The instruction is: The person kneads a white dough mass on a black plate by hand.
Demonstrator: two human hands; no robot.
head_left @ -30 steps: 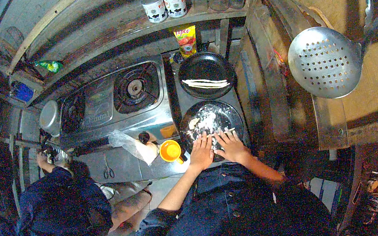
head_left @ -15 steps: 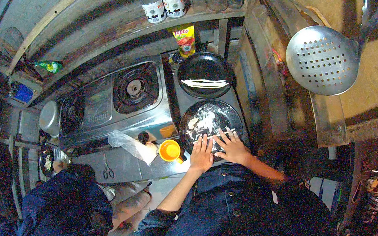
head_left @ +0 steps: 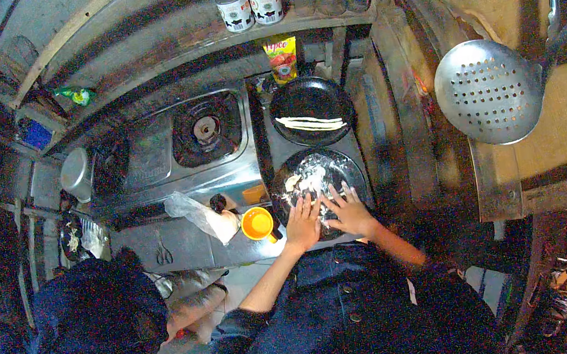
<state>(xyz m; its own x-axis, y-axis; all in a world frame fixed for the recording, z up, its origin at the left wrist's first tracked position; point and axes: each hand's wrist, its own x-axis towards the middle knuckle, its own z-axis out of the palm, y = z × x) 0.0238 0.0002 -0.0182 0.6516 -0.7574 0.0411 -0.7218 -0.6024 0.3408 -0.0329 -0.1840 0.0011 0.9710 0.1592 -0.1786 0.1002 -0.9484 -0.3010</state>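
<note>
Plainly, left grip [head_left: 302,225] and right grip [head_left: 350,218] spread, palms down on black plate [head_left: 282,196], perhaps to share pressure evenly; whatever lies beneath, hidden; flour [head_left: 315,165] just beyond grips, likely against sticking; dough strips [head_left: 311,124] farther beyond, side by side on second plate [head_left: 310,92], perhaps to stay straight; cup [head_left: 258,225] just left of left grip

Round black plate [head_left: 281,200] lies flat; white powder [head_left: 314,169] streaks it; pale lump [head_left: 292,184] sits left of centre.
</note>
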